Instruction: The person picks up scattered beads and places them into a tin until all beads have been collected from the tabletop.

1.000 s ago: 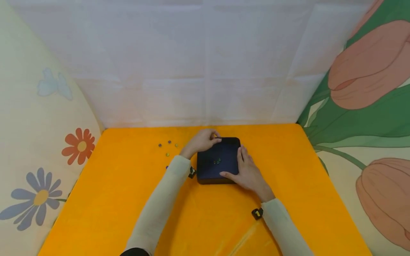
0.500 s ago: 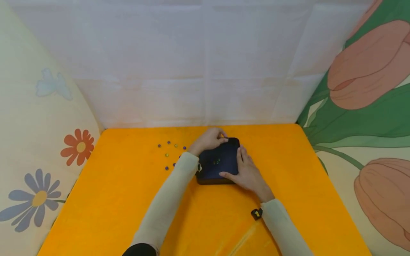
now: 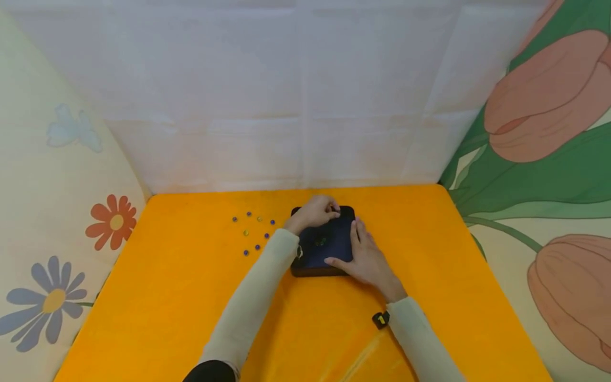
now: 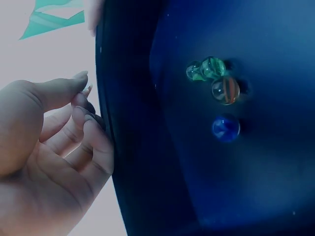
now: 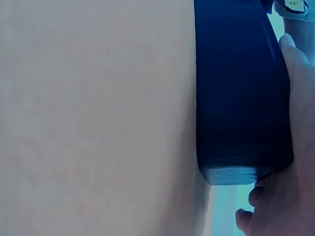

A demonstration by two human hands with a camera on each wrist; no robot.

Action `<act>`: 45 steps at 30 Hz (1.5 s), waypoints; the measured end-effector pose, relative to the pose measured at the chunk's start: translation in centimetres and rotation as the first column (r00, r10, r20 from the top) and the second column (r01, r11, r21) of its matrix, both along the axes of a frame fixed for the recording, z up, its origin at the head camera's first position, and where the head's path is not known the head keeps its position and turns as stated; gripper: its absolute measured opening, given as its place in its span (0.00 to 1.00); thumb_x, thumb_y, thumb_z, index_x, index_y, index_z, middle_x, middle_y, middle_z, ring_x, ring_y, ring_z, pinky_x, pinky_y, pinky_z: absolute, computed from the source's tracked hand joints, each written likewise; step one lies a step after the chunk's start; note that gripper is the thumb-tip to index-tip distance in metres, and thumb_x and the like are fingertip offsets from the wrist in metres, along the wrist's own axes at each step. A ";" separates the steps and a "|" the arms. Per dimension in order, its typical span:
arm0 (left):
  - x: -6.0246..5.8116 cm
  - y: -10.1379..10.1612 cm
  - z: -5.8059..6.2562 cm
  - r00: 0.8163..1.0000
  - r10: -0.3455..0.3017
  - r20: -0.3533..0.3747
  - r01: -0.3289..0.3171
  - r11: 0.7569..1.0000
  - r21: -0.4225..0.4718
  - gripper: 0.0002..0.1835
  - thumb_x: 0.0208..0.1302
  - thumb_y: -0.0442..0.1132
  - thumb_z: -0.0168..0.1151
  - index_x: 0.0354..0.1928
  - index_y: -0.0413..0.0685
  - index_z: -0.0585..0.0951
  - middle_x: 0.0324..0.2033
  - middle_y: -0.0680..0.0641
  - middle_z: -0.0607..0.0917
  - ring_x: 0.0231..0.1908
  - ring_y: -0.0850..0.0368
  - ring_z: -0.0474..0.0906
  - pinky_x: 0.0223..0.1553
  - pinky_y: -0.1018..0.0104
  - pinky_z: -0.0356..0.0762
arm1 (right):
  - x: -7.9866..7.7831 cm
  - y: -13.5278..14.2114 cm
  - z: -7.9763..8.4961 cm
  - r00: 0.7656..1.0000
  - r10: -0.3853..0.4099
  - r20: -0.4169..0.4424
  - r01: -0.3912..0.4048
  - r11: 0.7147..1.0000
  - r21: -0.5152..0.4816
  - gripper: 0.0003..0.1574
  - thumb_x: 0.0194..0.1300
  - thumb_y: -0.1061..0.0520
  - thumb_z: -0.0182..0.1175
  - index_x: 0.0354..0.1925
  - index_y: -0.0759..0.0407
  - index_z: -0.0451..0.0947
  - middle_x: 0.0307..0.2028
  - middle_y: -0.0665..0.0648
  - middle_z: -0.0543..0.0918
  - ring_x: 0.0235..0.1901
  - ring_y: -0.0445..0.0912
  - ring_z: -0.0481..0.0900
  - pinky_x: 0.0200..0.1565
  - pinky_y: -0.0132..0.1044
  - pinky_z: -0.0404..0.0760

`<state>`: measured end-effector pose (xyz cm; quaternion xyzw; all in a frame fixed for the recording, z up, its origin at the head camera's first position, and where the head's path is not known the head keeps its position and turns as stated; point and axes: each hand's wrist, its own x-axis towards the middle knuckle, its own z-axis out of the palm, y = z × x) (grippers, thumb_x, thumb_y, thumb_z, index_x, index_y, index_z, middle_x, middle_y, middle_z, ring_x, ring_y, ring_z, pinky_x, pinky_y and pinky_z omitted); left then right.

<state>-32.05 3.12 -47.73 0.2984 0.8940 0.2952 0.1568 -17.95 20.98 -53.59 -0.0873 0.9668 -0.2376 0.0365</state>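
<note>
A dark blue square tray (image 3: 329,249) holds several glass marbles: green ones (image 4: 213,68), an orange-striped one (image 4: 226,90) and a blue one (image 4: 226,129). My left hand (image 3: 315,212) is at the tray's far side, thumb and fingertips drawn together. Between its fingertips in the left wrist view shows a small dark round thing (image 4: 91,109), mostly covered. My right hand (image 3: 369,260) grips the tray's near right corner, thumb over the near edge and fingers along the right side. In the right wrist view its thumb and fingertips lie against the tray's wall.
Left of the tray, loose marbles lie on the orange cloth (image 3: 191,297): several dark blue ones (image 3: 267,235) and two yellow ones (image 3: 245,233). A white backdrop (image 3: 238,95) stands behind, with flower-patterned cloths (image 3: 549,212) at the sides.
My left hand has moved right along the tray's far edge, then slightly nearer, uncovering more blue marbles on the cloth. My right hand stays at the tray's corner.
</note>
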 end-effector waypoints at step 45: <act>0.5 -1.6 1.3 0.998 -0.042 -0.038 0.041 0.999 -0.017 0.12 0.78 0.42 0.61 0.54 0.45 0.85 0.49 0.45 0.88 0.42 0.54 0.85 0.49 0.57 0.85 | 0.1 -0.1 0.4 0.999 -0.012 0.036 0.011 1.000 0.014 0.84 0.58 0.09 0.51 0.85 0.58 0.29 0.86 0.58 0.28 0.84 0.65 0.45 0.77 0.63 0.63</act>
